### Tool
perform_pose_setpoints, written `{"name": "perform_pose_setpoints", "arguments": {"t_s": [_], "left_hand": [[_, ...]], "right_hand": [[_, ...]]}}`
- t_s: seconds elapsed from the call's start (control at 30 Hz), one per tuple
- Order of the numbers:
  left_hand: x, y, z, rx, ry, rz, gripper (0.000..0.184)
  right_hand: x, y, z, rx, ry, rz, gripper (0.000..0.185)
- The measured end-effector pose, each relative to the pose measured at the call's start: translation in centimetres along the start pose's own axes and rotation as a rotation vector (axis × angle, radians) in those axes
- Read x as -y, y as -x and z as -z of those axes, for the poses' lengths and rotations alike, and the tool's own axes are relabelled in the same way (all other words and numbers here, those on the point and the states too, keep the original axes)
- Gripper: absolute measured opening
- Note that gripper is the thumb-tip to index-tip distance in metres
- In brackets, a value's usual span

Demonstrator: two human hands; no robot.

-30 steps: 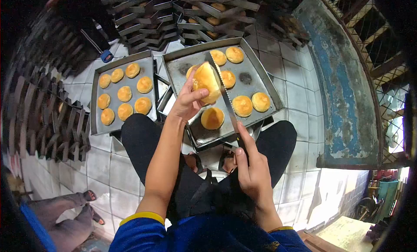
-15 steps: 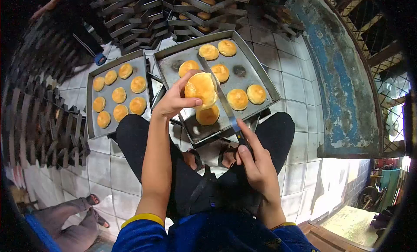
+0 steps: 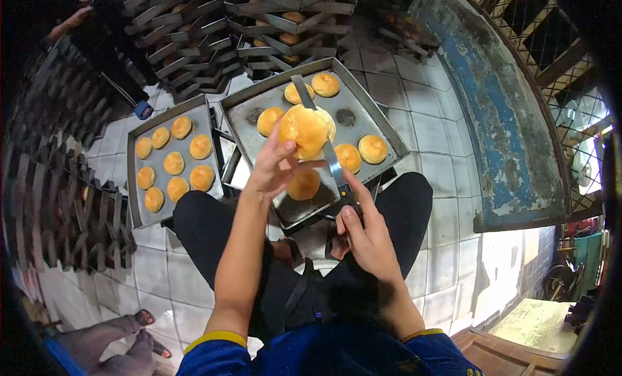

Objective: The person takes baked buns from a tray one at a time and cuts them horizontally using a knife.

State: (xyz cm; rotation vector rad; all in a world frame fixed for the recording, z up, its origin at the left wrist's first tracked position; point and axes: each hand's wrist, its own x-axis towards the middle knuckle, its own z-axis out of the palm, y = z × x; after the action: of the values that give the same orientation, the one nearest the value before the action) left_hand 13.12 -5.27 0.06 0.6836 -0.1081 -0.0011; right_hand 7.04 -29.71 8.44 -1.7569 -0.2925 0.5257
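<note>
My left hand (image 3: 267, 168) holds a golden, glossy round bun (image 3: 303, 131) up above the near baking tray, fingers and thumb around its lower left side. In my right hand (image 3: 370, 240) is the dark handle of a long bread knife (image 3: 333, 163). Its blade passes through the bun's right side, and the tip sticks out beyond the bun's top. Several more buns (image 3: 372, 149) lie on the metal baking tray (image 3: 234, 98) below, one of them (image 3: 302, 185) partly under my left hand.
A second baking tray (image 3: 196, 109) with several buns sits to the left. Metal racks (image 3: 278, 26) with buns stand behind and at the left. A peeling blue panel (image 3: 499, 117) rises at the right. Another person's legs (image 3: 113, 340) show at lower left, and someone stands at upper left.
The bun has turned and moved slightly right onto the blade, which was beside its right edge before. My left fingers have opened out under it. The whole view has shifted slightly.
</note>
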Motion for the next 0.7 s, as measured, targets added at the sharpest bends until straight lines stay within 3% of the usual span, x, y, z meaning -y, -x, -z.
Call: {"name": "perform_pose_setpoints", "arguments": {"t_s": [0.07,0.17,0.27,0.4,0.47,0.7], "left_hand": [[1.6,-0.1,-0.1,-0.024,0.130,-0.004,0.077],[2.6,-0.8,0.3,-0.198,0.100,-0.070,0.063],[1.7,-0.8,0.3,-0.207,0.036,-0.124,0.060],[1.6,-0.1,-1.0,-0.135,-0.034,-0.086,0.062],[1.6,0.0,-0.6,0.006,-0.038,0.004,0.072],[-0.9,0.2,1.9,-0.055,-0.122,-0.039,0.070]], "right_hand": [[0.3,-0.4,-0.4,-0.014,0.054,0.036,0.061],[0.2,0.0,-0.2,0.004,0.111,0.031,0.060],[0.6,0.8,-0.4,0.038,0.137,-0.010,0.060],[0.2,0.1,-0.8,0.000,0.093,-0.002,0.059],[0.7,-0.3,-0.5,0.009,0.104,0.004,0.059],[-0.1,0.7,0.4,0.113,0.121,-0.033,0.061]]}}
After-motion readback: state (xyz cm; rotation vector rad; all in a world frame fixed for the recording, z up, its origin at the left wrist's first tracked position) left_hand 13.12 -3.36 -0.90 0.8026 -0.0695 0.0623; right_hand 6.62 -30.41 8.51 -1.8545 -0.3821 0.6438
